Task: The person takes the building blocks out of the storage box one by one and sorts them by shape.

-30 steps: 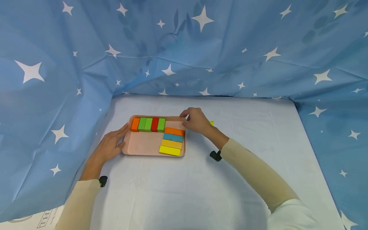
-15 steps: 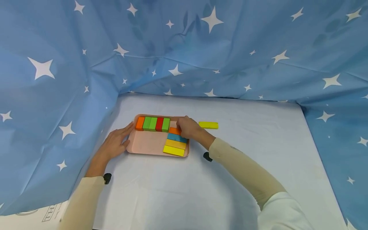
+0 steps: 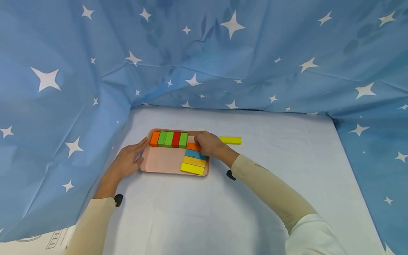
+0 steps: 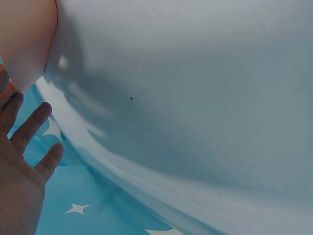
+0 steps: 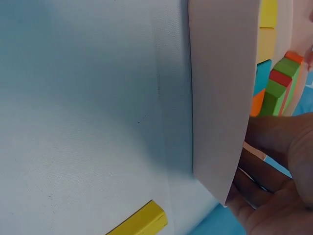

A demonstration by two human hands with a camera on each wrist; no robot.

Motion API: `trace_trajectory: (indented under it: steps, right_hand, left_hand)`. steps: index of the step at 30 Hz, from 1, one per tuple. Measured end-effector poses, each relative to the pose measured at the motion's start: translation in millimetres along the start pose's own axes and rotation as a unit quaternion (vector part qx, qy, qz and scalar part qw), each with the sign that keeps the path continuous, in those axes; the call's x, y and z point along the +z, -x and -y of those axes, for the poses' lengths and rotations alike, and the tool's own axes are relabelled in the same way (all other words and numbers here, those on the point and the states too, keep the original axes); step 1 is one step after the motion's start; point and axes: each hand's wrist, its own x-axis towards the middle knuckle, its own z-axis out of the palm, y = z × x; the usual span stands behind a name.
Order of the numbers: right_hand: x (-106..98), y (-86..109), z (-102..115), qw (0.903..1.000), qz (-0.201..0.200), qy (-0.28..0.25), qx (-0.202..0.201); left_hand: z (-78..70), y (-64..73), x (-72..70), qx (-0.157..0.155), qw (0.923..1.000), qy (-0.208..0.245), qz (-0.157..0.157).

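Note:
In the head view a shallow pink tray (image 3: 162, 161) holds coloured wooden blocks. An orange, green and red row (image 3: 169, 139) stands along its back wall. A slanted stack of an orange, blue, pale yellow and yellow block (image 3: 192, 169) lies at the right end. My left hand (image 3: 125, 161) rests with outstretched fingers against the tray's left side. At the back right corner my right hand (image 3: 210, 144) grips the tray wall; the right wrist view shows its thumb inside and other fingers behind the wall. Its fingertips are partly hidden.
A loose yellow block (image 3: 230, 140) lies on the white-covered table (image 3: 271, 141) to the right of the tray. Blue star-patterned cloth (image 3: 223, 63) hangs around the back and sides. A printed carton (image 3: 47, 241) shows at the lower left.
My right hand has moved slightly left and down onto the tray's back right corner, uncovering the loose yellow block. The head view has shifted a little. My left hand stays at the tray's left side.

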Motion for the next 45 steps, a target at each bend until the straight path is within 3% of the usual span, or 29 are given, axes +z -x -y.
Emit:
trace_trajectory:
  steps: [12,17,28,33,38,45]
  right_hand:
    - [3,-0.4,-7,0.9997,-0.017,0.015,0.009]
    - [3,-0.1,-7,0.9986,-0.011,0.049,0.012]
    - [7,1.1,-11,0.9940,-0.024,0.104,-0.023]
    - [0,6.6,-12,0.9984,-0.032,0.045,-0.013]
    - [-22,20.2,-14,0.9974,-0.062,-0.029,-0.020]
    - [-49,56.7,-37,0.9937,-0.100,-0.051,-0.009]
  left_hand:
    - [-2.1,-1.8,3.8,0.006,1.0000,0.005,0.001]
    - [-3.7,-3.8,4.5,0.004,0.9999,0.007,0.007]
    - [-7.3,-4.8,8.6,0.003,0.9999,0.011,0.009]
    - [-7.0,-3.9,8.8,0.003,0.9999,0.012,0.009]
    - [-5.0,-3.0,6.9,0.006,0.9999,0.014,0.001]
    - [-2.2,0.3,0.4,-0.001,1.0000,0.004,-0.004]
